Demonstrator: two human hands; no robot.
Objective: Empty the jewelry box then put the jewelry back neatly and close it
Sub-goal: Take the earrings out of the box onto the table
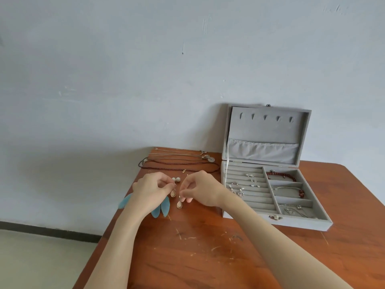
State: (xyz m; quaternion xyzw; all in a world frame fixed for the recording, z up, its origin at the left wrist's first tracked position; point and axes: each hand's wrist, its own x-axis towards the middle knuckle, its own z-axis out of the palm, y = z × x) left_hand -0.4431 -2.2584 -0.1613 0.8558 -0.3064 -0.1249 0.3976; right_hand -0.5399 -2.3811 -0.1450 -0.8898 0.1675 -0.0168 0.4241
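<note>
Counted: one open grey velvet jewelry box [268,178], right of centre; two cream teardrop drop earrings [176,198]; two white round bead earrings [175,179]; three teal feather pendants [161,209], lower left.

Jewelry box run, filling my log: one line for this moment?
left hand: pinches teardrop earring | right hand: pinches matching earring | jewelry box: open, partly filled

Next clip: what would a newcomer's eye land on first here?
Two hands at the table's left edge, the left hand and right hand, each pinching a teardrop earring. To the right stands the open grey jewelry box, bracelets and small earrings inside. Necklaces lie behind the hands; blue feather earrings peek from under the left wrist.
</note>
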